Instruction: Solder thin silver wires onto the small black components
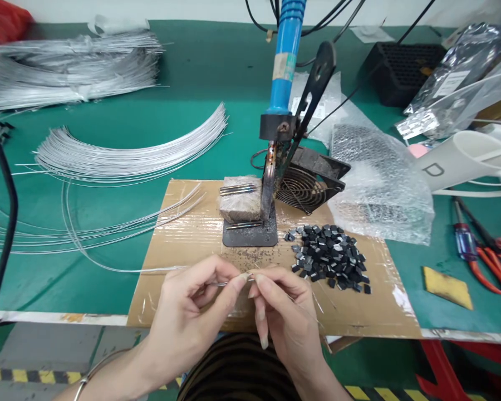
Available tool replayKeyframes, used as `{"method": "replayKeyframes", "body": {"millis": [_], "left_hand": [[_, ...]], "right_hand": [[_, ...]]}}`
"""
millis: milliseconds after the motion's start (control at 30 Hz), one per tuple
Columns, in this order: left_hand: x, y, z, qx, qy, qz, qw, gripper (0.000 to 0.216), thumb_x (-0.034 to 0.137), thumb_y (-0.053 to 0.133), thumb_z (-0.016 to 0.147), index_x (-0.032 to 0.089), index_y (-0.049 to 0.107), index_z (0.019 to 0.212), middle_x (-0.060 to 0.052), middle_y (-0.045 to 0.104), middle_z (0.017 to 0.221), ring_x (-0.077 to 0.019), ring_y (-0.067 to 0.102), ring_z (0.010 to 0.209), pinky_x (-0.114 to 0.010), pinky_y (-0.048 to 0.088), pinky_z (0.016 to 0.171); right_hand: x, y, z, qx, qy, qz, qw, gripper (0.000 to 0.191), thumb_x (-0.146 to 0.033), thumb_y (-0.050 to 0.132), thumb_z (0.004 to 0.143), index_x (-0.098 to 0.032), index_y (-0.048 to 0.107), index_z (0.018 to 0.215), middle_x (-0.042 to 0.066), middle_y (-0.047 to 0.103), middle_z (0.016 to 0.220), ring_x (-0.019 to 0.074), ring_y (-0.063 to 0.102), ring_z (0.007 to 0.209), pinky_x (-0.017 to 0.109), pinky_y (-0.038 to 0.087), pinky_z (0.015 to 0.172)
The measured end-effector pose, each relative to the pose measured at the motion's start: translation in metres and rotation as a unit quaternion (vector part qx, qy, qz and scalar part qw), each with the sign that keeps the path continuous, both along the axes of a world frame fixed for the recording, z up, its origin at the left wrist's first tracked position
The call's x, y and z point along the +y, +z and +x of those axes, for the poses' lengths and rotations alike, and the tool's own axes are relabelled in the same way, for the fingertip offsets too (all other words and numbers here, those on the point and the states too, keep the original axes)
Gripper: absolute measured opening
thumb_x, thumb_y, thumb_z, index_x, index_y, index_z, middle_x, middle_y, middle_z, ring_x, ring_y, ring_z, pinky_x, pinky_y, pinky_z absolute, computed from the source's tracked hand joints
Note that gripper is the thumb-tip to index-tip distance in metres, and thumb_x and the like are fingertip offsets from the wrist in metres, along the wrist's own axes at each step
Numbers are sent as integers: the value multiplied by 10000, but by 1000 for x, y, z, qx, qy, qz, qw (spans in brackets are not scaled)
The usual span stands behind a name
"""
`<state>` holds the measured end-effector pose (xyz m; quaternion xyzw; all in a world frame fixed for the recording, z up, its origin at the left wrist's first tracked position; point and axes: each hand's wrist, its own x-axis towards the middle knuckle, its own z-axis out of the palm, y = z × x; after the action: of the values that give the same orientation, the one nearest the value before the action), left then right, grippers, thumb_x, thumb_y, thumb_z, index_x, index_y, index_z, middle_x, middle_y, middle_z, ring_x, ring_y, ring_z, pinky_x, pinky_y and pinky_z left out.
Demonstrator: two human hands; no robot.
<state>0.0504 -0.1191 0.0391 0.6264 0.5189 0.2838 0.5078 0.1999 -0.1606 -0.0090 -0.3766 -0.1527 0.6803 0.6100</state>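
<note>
My left hand [192,312] and my right hand [281,312] meet fingertip to fingertip over the front of a cardboard sheet [183,245]. Both pinch a thin silver wire [150,269] that runs off to the left across the card. Whatever else sits between the fingertips is too small to make out. Just beyond the hands a blue-handled soldering iron [284,67] stands tip-down in a dark metal stand [250,234] beside a brown block [240,203]. A heap of small black square parts [329,256] lies right of the stand.
Curved bundles of silver wire [129,153] cover the green table to the left. A small fan [304,184] and bubble wrap [379,184] lie behind the parts. Red-handled cutters [488,267], a yellow pad [446,287] and a white tube [463,159] are on the right.
</note>
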Motion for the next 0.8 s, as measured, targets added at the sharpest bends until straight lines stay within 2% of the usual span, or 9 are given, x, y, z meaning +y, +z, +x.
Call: {"method": "replayKeyframes", "body": {"millis": [167, 267, 367, 500, 700, 800], "left_hand": [[5, 7, 2, -59, 4, -71, 996, 223, 308, 679, 968, 172, 693, 792, 26, 608, 626, -80, 458, 541, -167, 363, 491], [5, 11, 4, -66, 4, -97, 993, 229, 312, 691, 955, 174, 691, 772, 39, 565, 606, -82, 428, 547, -170, 337, 492], [4, 16, 7, -53, 35, -121, 991, 236, 323, 709, 935, 175, 693, 752, 36, 564, 617, -89, 427, 570, -186, 341, 520], [4, 18, 8, -38, 37, -127, 990, 247, 341, 716, 927, 175, 690, 746, 28, 565, 625, -98, 418, 572, -203, 322, 516], [7, 9, 1, -61, -15, -109, 992, 263, 351, 682, 974, 175, 684, 779, 34, 561, 626, -85, 402, 556, -179, 307, 491], [7, 7, 0, -57, -17, -99, 993, 241, 336, 676, 984, 175, 694, 806, 35, 567, 641, -80, 413, 564, -169, 316, 497]], "right_hand": [[-2, -3, 6, -59, -13, 32, 998, 228, -408, 738, 959, -224, 858, 1020, 23, 731, 752, 91, 636, 419, 164, 480, 356], [-3, -4, 8, -91, -11, 59, 994, 231, -393, 695, 996, -237, 860, 1036, 26, 727, 804, 77, 643, 436, 166, 475, 384], [-4, -4, 8, -97, -3, 66, 993, 238, -381, 669, 1017, -242, 858, 1058, 31, 729, 829, 70, 643, 444, 168, 460, 393], [-5, -2, 8, -100, -4, 65, 993, 246, -389, 674, 1010, -235, 863, 1040, 41, 729, 816, 83, 631, 433, 187, 445, 370], [-5, -5, 10, -113, -3, 63, 992, 259, -394, 668, 1011, -227, 864, 1039, 40, 737, 796, 91, 633, 432, 199, 469, 387], [-4, -6, 10, -105, -4, 61, 993, 250, -395, 676, 1006, -232, 859, 1057, 31, 729, 785, 87, 628, 429, 187, 460, 375]]}}
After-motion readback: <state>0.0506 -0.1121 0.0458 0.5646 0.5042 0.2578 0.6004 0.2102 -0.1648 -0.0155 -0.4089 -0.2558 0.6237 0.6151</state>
